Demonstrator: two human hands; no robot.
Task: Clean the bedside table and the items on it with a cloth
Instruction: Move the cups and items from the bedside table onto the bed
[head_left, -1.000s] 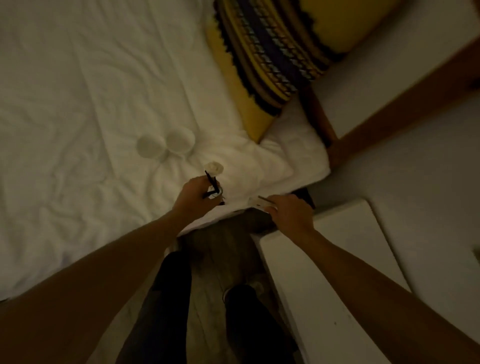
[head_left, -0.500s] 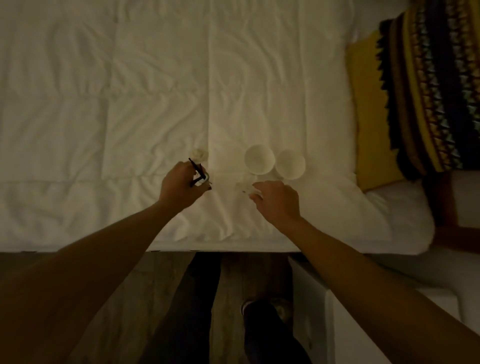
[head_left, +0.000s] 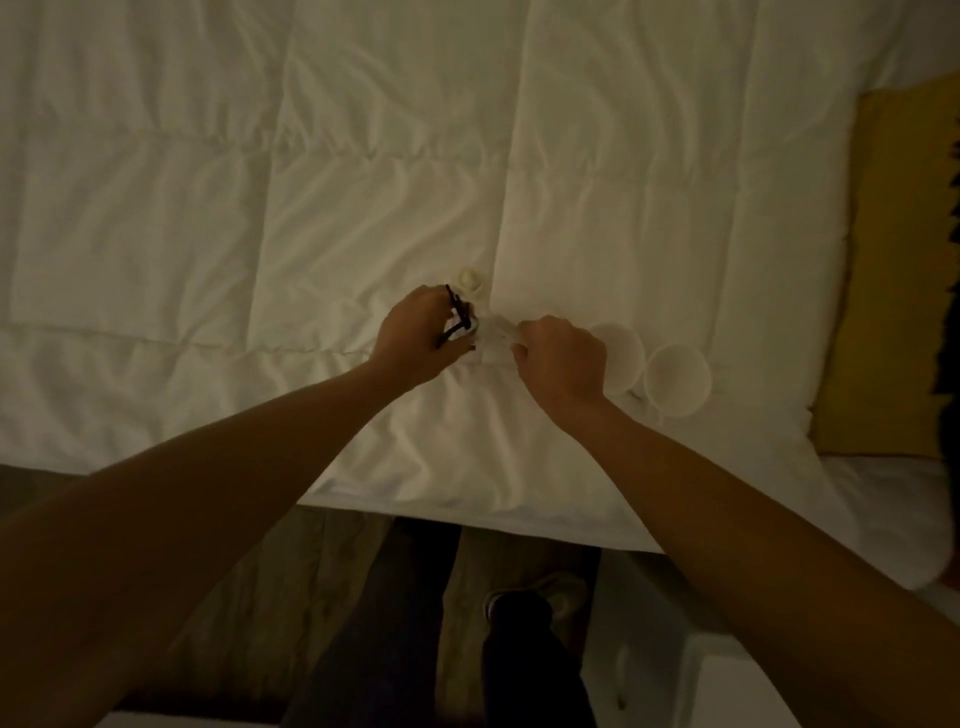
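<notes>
My left hand grips a small item with thin black parts above the white duvet. My right hand pinches a small white cloth, and the cloth touches the black item. Two white cups lie on the duvet just right of my right hand. A small pale round object rests on the bed just beyond my left hand. Only a white corner of the bedside table shows at the bottom right.
A yellow pillow with a dark patterned throw lies at the right edge of the bed. Wooden floor and my dark-clad legs and shoe show below the bed edge. The room is dim.
The view has swung from the bedside table to the bed. My hands have come together, and the cloth in my right hand now meets the black item in my left.
</notes>
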